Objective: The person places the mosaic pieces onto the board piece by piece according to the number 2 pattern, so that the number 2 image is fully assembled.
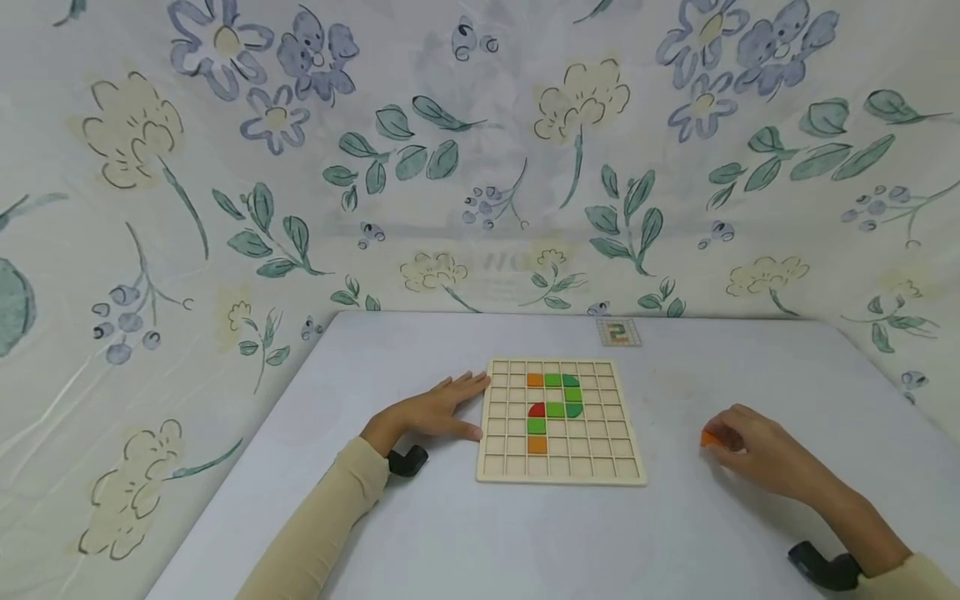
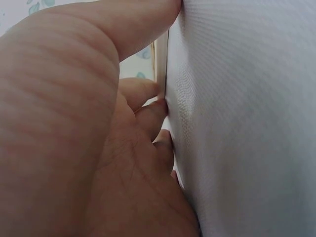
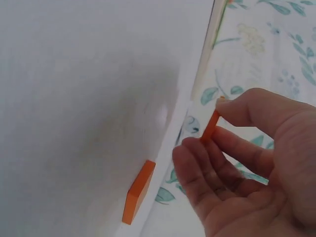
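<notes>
A pale wooden grid board [image 1: 517, 467] lies on the table, with orange, green and red tiles set in some of its squares. My left hand [image 1: 438, 408] rests at the board's left edge, fingers spread and fairly straight, fingertips and thumb against the rim. Off to the right of the board, my right hand [image 1: 765, 450] pinches a small orange tile [image 3: 211, 126] between thumb and fingers, above the table. Another orange tile [image 3: 138, 192] lies on the table in the right wrist view; the hand hides it in the head view.
A small card [image 1: 618, 332] printed with a gridded coloured figure lies behind the board, toward the back right. The white table [image 1: 420, 533] ends at a curtain [image 1: 510, 167] with flowers and leaves. Black wrist straps show on both arms.
</notes>
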`<state>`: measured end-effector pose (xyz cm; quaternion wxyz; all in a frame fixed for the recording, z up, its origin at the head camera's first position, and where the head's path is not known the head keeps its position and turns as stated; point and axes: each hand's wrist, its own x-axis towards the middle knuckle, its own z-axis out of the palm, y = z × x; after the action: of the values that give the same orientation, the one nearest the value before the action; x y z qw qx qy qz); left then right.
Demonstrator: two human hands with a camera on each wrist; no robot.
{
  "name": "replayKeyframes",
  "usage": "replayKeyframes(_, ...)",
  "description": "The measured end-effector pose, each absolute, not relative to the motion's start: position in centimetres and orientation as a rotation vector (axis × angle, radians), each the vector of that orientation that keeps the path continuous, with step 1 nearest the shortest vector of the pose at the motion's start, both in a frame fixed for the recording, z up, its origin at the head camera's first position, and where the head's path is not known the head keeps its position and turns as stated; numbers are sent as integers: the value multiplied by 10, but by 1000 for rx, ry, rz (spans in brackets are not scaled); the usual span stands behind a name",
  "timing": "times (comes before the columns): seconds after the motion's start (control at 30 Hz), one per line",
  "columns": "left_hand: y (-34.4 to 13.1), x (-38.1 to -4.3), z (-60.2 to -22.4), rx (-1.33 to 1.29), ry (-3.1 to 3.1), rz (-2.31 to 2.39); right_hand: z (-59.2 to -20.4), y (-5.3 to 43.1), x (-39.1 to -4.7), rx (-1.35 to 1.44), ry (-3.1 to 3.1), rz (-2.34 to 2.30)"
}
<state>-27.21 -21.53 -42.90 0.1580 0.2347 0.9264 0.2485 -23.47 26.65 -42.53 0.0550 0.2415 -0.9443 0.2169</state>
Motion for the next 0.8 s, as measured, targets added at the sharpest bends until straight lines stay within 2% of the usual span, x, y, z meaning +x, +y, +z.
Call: replayKeyframes(0.8,-215,-275,-432,655,2658,704,-411,238,-238,956,-2741,731)
